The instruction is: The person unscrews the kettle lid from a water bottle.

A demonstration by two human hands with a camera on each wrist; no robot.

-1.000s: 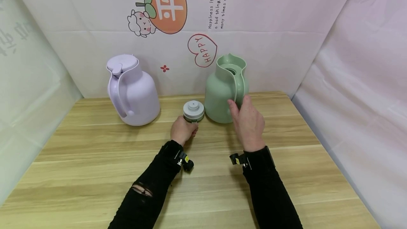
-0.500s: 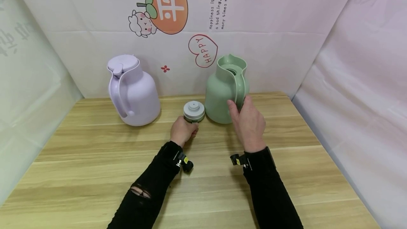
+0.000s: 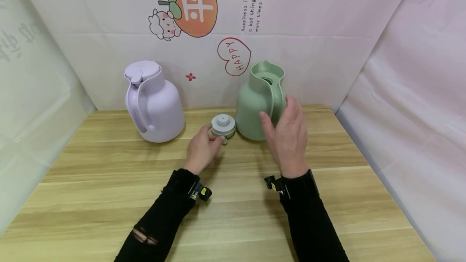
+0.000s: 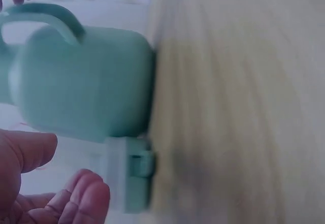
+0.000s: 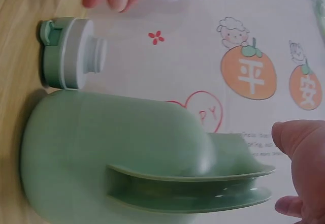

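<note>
wooden table (image 3: 109,197), lilac jug (image 3: 154,102), green jug (image 3: 256,104), lid (image 3: 223,125)

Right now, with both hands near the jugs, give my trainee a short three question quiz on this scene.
1. True or false: the mint green plastic jug has its lid on.
2. Which stands left of the grey and green round stopper: A) lilac plastic jug, B) green jug, C) nothing?
3. Fill in: the right hand hovers beside the green jug's ____.

Key: 1 false, its mouth is uncovered. 2 A. 3 handle.
</note>
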